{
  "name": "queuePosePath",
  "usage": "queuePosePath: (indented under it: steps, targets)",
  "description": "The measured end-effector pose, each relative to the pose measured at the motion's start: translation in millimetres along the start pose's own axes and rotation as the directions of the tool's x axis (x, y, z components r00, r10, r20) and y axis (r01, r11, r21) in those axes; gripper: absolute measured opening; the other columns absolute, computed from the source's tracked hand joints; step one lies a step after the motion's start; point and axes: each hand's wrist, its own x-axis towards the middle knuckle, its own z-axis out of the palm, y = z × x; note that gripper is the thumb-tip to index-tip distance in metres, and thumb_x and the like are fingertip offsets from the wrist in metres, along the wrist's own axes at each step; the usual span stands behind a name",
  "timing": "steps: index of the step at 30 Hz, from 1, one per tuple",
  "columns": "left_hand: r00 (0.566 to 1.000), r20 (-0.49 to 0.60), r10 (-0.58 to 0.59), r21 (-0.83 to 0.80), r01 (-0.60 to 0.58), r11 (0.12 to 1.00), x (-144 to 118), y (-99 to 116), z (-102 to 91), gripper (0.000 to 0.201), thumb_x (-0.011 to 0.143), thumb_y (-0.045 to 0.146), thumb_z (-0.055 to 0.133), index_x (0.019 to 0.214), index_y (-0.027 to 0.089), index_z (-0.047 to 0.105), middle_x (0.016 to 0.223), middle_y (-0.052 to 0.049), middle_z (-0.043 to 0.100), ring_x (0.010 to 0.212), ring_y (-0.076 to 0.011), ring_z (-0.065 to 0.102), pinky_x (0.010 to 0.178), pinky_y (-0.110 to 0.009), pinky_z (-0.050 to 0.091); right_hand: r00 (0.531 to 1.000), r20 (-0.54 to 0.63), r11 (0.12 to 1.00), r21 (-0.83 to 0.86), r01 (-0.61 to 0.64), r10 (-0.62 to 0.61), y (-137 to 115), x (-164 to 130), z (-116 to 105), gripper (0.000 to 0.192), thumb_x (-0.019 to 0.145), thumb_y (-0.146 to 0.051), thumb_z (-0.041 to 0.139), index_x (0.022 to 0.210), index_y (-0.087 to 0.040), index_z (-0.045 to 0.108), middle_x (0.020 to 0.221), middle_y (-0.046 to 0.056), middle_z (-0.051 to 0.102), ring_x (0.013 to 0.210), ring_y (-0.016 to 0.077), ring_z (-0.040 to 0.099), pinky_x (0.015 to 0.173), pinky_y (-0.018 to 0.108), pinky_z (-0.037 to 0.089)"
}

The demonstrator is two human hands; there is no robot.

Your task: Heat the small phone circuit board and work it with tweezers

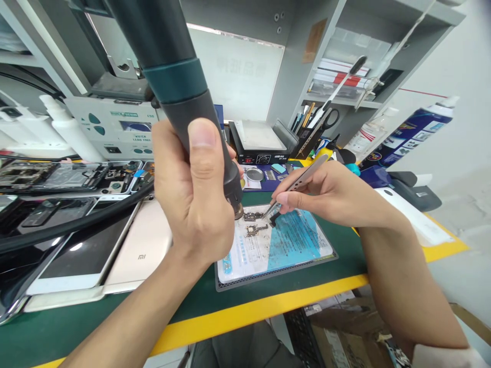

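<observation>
My left hand (195, 189) is wrapped round a dark hot air gun (192, 97), its nozzle pointing down at the work pad. In my right hand (326, 191) is a pair of metal tweezers (301, 181), with the tips down at a small circuit board (253, 216). A second small circuit board (256, 230) lies just nearer to me. Beside the tips is a small black piece (273, 220), perhaps a flex cable. Both boards rest on a blue and white pad (299, 245). Whether the tips touch the board, I cannot tell.
Several phones, among them a pink-gold phone (140, 250), lie at the left with the gun's black hose (76, 225) across them. Behind stand a hot air station (115, 125) and a small heating plate (261, 140). A pen holder (307, 140) and blue can (410, 133) stand at right.
</observation>
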Motion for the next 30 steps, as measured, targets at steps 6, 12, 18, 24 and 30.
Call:
queuePosePath:
  steps: [6,12,18,24,30]
  targets:
    - [0.999,-0.032,0.043,-0.034,-0.044,0.998,0.8,-4.6,1.0,0.034,0.104,0.050,0.047,0.090,0.020,0.052,0.066,0.003,0.053,0.046,-0.0129,0.057,0.037,-0.027,0.041,1.000,0.005,1.000,-0.021,-0.003,0.003,0.7,1.0,-0.8,0.019,0.091,-0.038,0.074,0.083,-0.021,0.077,0.084,0.003,0.077,0.066,0.0165,0.067,0.056,0.028,0.053]
    - [1.000,-0.010,-0.010,0.001,0.010,1.000,-0.3,0.5,0.3,0.029,0.104,0.047,0.047,0.095,0.020,0.055,0.069,0.001,0.055,0.049,-0.0148,0.058,0.041,-0.031,0.043,1.000,-0.014,0.999,-0.042,0.003,-0.004,0.9,0.5,-0.6,0.020,0.091,-0.038,0.073,0.080,-0.021,0.076,0.086,0.003,0.077,0.066,0.0163,0.067,0.055,0.028,0.052]
    - [0.998,0.004,0.061,-0.019,-0.061,0.998,1.7,-7.5,-1.9,0.034,0.105,0.050,0.046,0.091,0.020,0.051,0.068,0.003,0.054,0.046,-0.0122,0.055,0.037,-0.028,0.043,0.999,-0.038,0.996,-0.084,0.014,-0.017,0.3,-0.4,-2.4,0.022,0.090,-0.038,0.074,0.078,-0.021,0.076,0.086,0.003,0.077,0.067,0.0164,0.068,0.056,0.028,0.052]
    - [0.998,0.013,0.069,-0.019,-0.068,0.997,2.4,-10.4,-3.3,0.036,0.104,0.052,0.046,0.092,0.019,0.052,0.067,0.004,0.055,0.045,-0.0126,0.057,0.035,-0.027,0.044,0.999,0.023,0.999,0.036,0.024,-0.025,-4.8,-2.7,-4.2,0.018,0.089,-0.037,0.076,0.087,-0.019,0.079,0.084,0.003,0.078,0.070,0.0174,0.072,0.058,0.027,0.055]
    - [0.998,0.003,0.067,-0.012,-0.067,0.998,2.4,-9.6,-2.2,0.037,0.104,0.053,0.045,0.093,0.018,0.052,0.067,0.004,0.055,0.044,-0.0118,0.056,0.035,-0.026,0.045,0.990,0.115,0.997,0.004,0.077,-0.077,-9.7,-1.8,-0.1,0.020,0.091,-0.033,0.074,0.078,-0.019,0.080,0.092,0.004,0.079,0.073,0.0166,0.072,0.060,0.027,0.054]
